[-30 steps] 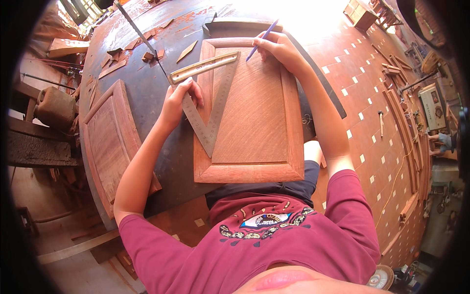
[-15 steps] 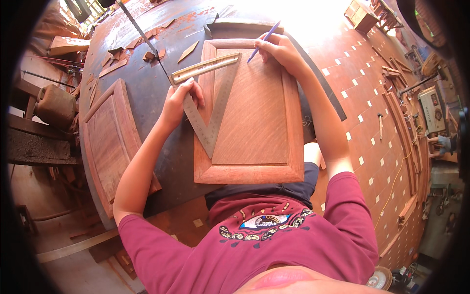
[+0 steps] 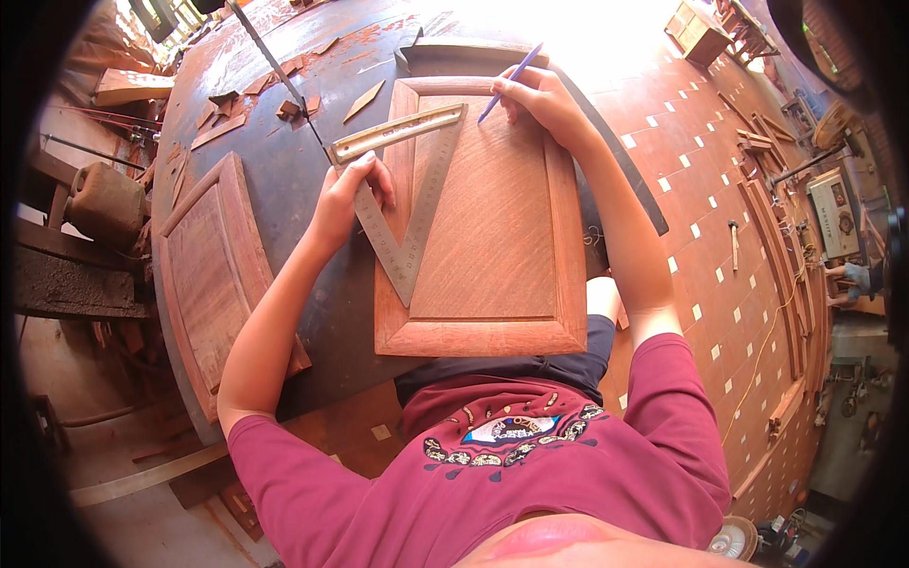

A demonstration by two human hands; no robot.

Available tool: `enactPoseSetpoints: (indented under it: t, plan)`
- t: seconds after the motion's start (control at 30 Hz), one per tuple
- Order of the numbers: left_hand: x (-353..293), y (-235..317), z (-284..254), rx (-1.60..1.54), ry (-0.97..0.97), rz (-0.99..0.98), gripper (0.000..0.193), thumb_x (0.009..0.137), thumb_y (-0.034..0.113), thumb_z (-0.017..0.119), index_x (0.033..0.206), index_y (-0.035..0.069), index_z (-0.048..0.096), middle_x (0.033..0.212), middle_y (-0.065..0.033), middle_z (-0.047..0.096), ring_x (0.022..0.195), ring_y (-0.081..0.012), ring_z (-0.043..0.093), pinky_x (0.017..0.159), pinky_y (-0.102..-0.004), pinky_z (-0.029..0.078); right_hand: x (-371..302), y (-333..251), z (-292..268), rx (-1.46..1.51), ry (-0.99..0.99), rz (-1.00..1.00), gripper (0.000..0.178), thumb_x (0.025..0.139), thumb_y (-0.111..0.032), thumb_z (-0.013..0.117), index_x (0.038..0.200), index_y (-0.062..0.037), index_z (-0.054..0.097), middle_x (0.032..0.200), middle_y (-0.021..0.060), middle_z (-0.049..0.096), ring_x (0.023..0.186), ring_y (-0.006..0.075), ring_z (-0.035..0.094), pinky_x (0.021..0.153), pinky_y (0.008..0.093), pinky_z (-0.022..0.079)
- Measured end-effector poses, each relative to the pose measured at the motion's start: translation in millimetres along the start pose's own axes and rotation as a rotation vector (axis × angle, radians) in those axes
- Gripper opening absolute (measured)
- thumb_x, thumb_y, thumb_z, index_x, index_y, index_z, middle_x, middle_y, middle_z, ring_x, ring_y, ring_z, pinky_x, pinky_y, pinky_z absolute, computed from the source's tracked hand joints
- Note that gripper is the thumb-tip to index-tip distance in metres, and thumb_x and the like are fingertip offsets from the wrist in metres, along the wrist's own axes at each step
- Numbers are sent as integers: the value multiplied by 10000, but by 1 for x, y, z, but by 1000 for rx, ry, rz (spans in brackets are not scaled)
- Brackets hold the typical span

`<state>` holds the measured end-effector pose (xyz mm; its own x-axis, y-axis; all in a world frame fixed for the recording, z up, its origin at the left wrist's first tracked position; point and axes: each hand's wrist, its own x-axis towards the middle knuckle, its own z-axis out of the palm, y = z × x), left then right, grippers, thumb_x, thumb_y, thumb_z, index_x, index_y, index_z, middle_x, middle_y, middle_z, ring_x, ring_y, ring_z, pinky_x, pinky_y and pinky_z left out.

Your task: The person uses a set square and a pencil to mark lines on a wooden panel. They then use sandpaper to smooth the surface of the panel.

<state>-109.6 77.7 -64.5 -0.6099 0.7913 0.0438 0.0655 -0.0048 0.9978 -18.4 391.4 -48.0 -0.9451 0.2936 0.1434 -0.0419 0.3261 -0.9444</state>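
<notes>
A framed wooden door panel lies in front of me on the dark worktable. Across its left side rests a metal triangular square with graduated edges and a thicker pale stock along its far side. My left hand is closed on the square's left corner, thumb on top near the stock. Over the panel's far right part, my right hand pinches a blue pen, its tip pointing down at the panel near the square's far right corner. Some of my right fingers are hidden behind the hand.
A second wooden panel lies at the left table edge. Several wood offcuts and a thin dark bar are farther back. On the tiled floor at right are a hammer and long wood strips. Another person's hand shows at far right.
Almost nothing differs. The pen and my right hand have shifted very slightly; the square and panel stay in place under my left hand.
</notes>
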Motion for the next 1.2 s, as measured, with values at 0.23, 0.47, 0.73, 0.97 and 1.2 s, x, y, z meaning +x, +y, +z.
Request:
enactPoseSetpoints:
  t: [0.23, 0.47, 0.73, 0.97, 1.2]
  plan:
    - [0, 0, 0, 5, -3, 13, 466, 1022, 344, 397, 717, 48, 588, 674, -90, 614, 589, -122, 508, 577, -254, 390, 0, 0, 0, 17, -3, -12, 260, 991, -248, 626, 1019, 6, 676, 718, 27, 618, 692, 92, 584, 676, 260, 502]
    - [0, 0, 0, 7, -2, 10, 468, 1021, 347, 399, 716, 48, 590, 674, -87, 613, 587, -122, 518, 576, -254, 393, -1, -1, 0, 0, -1, -13, 268, 989, -258, 626, 1013, 4, 674, 725, 26, 622, 699, 95, 584, 696, 260, 491]
    - [0, -1, 0, 1, -1, 13, 462, 1021, 346, 402, 720, 49, 588, 672, -87, 611, 594, -124, 524, 576, -253, 392, -2, -3, 1, 13, 1, -6, 268, 993, -256, 618, 1018, 5, 671, 721, 24, 616, 694, 98, 581, 705, 259, 488]
    - [0, 1, 0, 6, -4, 11, 453, 1019, 339, 403, 722, 50, 587, 673, -86, 611, 600, -122, 524, 583, -251, 388, -1, -1, 0, -2, -2, -16, 286, 999, -267, 607, 1024, 10, 672, 720, 24, 616, 695, 104, 583, 724, 258, 486]
    - [0, 1, 0, 0, -4, 2, 453, 1019, 341, 406, 725, 50, 589, 676, -86, 614, 600, -120, 525, 580, -248, 390, -1, 0, -1, -21, -3, -20, 281, 999, -259, 607, 1028, 12, 672, 717, 24, 614, 689, 106, 584, 722, 261, 488]
